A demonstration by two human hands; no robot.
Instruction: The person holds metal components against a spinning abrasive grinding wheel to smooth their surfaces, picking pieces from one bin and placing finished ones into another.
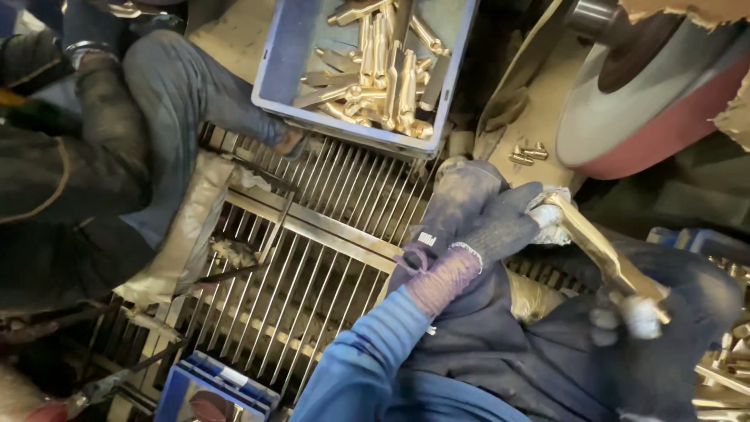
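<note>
Two gloved hands, left (pixel 500 223) and right (pixel 637 312), apparently grip one brass part (pixel 601 254).

Metal grating floor (pixel 312 258) underfoot, bars dusty, debris beneath. Blue plastic crate (pixel 293 55) of brass parts at grating's far edge. Large red-rimmed polishing wheel (pixel 664 117) far right. Second blue crate (pixel 211 387) near edge. Dim, grimy workshop light.

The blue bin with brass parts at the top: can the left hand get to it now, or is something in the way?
Probably not freely. The left hand is gloved and its fingers hold one end of a long brass part, with the right hand on the other end. The blue bin lies open above the metal grate, nothing between.
</note>
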